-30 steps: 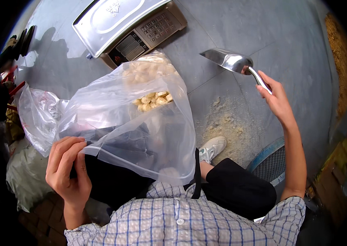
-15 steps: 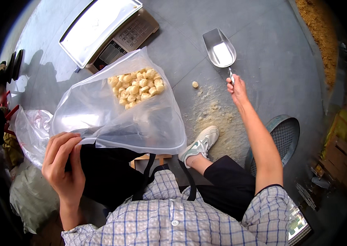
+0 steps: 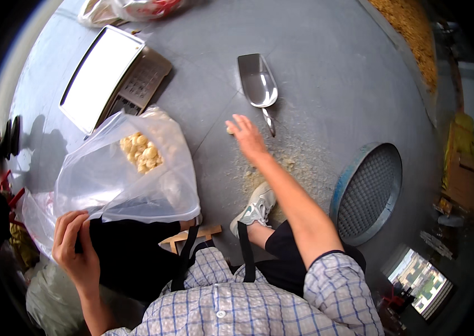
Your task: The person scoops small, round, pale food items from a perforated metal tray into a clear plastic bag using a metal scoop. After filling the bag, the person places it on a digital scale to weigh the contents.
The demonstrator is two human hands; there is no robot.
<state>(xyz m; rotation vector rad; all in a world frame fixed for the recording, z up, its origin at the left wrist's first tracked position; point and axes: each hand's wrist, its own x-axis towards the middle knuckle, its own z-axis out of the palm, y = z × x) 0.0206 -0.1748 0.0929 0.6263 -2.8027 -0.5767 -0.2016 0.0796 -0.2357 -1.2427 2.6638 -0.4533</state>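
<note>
My left hand is closed on the rim of a clear plastic bag, its fingers pinching the edge. Pale yellow, rounded chunks lie inside the bag and show through its wall and mouth. My right hand reaches over the floor with its fingers apart. One loose pale chunk is by its fingertips, partly covered, and I cannot tell if they touch. Just beyond that hand a metal scoop rests on the floor, its handle toward me.
A scale with a shiny pan stands behind the bag. Pale crumbs are scattered around my shoe. To the right a round metal sieve stands tilted. More plastic bags lie at the far edge; a brown heap is far right.
My right hand has let go of the scoop, leaving it on the floor, and has moved left to the loose chunk. My left hand still grips the bag. The view has shifted.
</note>
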